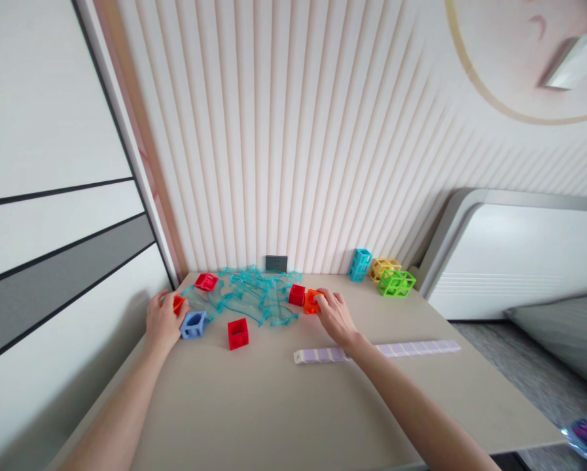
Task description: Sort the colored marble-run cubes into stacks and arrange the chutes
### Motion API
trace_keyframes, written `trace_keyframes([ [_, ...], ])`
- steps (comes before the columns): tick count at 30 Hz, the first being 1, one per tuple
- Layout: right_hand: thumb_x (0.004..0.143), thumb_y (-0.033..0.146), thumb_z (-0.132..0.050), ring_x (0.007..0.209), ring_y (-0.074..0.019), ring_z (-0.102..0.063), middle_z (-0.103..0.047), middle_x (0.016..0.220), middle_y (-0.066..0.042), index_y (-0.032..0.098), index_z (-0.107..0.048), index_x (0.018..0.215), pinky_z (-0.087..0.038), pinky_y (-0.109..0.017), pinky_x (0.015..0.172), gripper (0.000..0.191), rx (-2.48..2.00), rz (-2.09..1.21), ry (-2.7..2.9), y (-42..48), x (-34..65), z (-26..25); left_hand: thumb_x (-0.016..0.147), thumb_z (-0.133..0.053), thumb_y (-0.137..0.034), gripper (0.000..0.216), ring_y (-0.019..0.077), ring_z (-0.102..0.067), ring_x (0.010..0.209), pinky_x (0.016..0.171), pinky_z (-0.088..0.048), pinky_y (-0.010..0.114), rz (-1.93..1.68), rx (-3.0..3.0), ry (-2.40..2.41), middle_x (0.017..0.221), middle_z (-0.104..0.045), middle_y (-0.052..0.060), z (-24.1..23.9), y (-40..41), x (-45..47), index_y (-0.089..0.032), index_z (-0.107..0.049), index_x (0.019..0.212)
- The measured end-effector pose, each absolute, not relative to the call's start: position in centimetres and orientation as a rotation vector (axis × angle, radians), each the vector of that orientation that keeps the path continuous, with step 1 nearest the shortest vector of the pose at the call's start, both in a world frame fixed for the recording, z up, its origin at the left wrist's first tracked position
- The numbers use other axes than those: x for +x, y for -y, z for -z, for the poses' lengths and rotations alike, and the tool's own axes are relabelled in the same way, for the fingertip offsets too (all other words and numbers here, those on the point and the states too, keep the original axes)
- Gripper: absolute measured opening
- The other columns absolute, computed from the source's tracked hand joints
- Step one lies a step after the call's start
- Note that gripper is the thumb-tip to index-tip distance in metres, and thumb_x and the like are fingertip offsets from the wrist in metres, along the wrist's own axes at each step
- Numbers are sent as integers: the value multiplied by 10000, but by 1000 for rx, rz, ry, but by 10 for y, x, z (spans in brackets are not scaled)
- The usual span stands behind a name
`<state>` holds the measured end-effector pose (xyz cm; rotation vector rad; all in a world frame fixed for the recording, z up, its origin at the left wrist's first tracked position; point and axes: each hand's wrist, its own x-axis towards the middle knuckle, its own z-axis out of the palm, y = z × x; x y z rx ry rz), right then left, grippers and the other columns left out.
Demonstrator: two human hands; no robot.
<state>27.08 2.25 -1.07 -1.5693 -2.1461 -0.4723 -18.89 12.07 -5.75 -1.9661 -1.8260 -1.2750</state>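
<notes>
At the left end of the table, my left hand [163,322] is closed around an orange-red toy block [178,304], partly hidden by the fingers. A blue block [194,324] with a round opening lies right beside that hand. My right hand [335,316] grips an orange cube block [311,301] near the middle. Just left of this cube is a red block [297,295]. Another red block [238,333] lies nearer to me, between the hands, and a third red block [206,282] lies farther back. Translucent teal curved track pieces [254,294] are heaped between my hands.
A long lilac strip [411,348] with pale bands lies on the beige table [273,405], passing under my right forearm. Toward the back right stand openwork blocks in blue [360,265], yellow [384,267] and green [396,283]. Behind is a ribbed wall with a dark socket [276,263].
</notes>
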Motion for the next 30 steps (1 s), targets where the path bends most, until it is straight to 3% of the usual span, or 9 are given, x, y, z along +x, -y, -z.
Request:
trace_keyframes([
  [10,859,227,-622,921,-246,-683,-733,1009,-103,210,-551,1012,-434,-420,966,170,-1625,222,1996,-21,263,-1,917,-412,-423,365,356,-489,1236,1073,-412,544,1338,-1873,1836,1036,-621,180,43,-113,-187,-152,-624,1038],
  [15,922,401,-551,821,-227,-705,-734,845,-30,230,-465,1213,-510,-331,747,348,-1736,15,1767,-25,260,-12,913,-422,-409,355,356,-513,1211,1071,-418,533,1389,-1872,1800,1001,-625,181,36,-108,-181,-140,-630,1015],
  [18,930,430,-539,810,-214,-703,-728,927,-32,257,-437,1260,-505,-311,692,386,-1826,-147,1622,-44,266,-17,922,-423,-409,357,348,-514,1218,1080,-412,524,1402,-1873,1795,1021,-627,181,36,-107,-178,-138,-633,1023],
  [22,871,317,-665,807,-207,-679,-709,965,-40,237,-538,1162,-518,-331,722,327,-1950,-239,1616,-85,278,-14,928,-428,-413,357,332,-519,1216,1075,-422,501,1421,-1883,1778,1058,-624,180,36,-103,-178,-142,-637,1031],
  [26,937,328,-656,929,-205,-669,-668,1116,-74,162,-606,1185,-568,-382,799,303,-2034,-372,1683,-118,281,-7,918,-436,-425,350,323,-544,1169,1055,-441,496,1438,-1887,1753,1069,-625,175,36,-99,-179,-156,-638,1016],
  [30,969,343,-623,1039,-230,-654,-623,1248,-89,169,-592,1257,-570,-434,868,338,-2007,-415,1787,-131,273,3,926,-411,-427,368,331,-555,1134,1028,-459,503,1446,-1886,1744,1033,-633,180,36,-99,-180,-150,-642,1001],
])
